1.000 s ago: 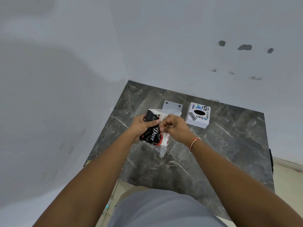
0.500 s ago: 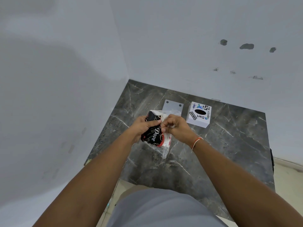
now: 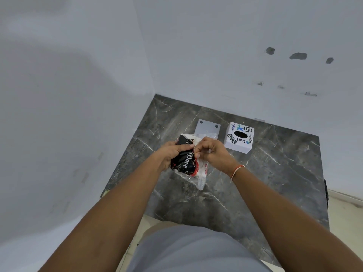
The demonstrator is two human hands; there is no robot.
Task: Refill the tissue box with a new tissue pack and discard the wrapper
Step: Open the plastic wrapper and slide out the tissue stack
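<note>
One black, glossy plastic tissue pack (image 3: 183, 161) printed "Dove" is held above the dark veined marble counter (image 3: 265, 173), its far end hidden by fingers. The left hand (image 3: 170, 154) grips it; the right hand (image 3: 213, 154) pinches its crinkled clear wrapper (image 3: 201, 176). Behind stand one white stickered cube tissue box (image 3: 238, 137) and one flat grey plate (image 3: 207, 128), partly covered.

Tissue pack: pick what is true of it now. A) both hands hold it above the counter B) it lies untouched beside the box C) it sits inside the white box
A: the left hand grips the tissue pack while the right hand pinches its clear wrapper, left of the white tissue box.
</note>
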